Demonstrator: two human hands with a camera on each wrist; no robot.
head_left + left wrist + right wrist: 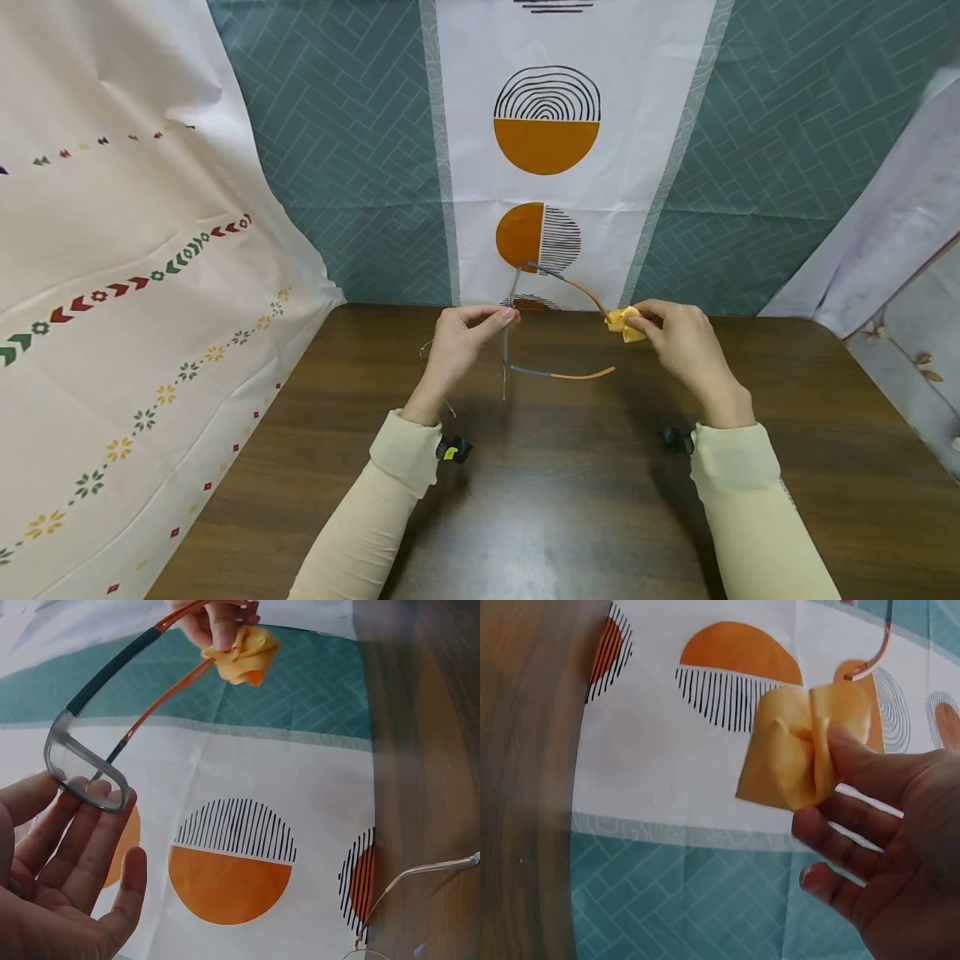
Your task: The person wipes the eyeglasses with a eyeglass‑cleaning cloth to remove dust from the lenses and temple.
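Note:
My left hand (pixel 459 348) pinches a pair of eyeglasses (pixel 94 756) by the front, thumb and fingertips at the lens rim. The frame is grey, and its two dark temples turn orange toward the tips. Both temples are unfolded and point right, toward my right hand (pixel 688 354). That hand pinches a crumpled yellow cloth (pixel 784 754) between thumb and fingers. In the head view one temple's orange end (pixel 597 304) runs up to the cloth (pixel 627 323); whether the cloth wraps it cannot be told.
A second pair of glasses (pixel 431 868) with thin metal wire lies on the brown wooden table (pixel 555 500), partly hidden behind my left hand in the head view. A patterned cloth backdrop (pixel 360 150) hangs at the table's far edge. Another patterned cloth (pixel 150 333) hangs at left.

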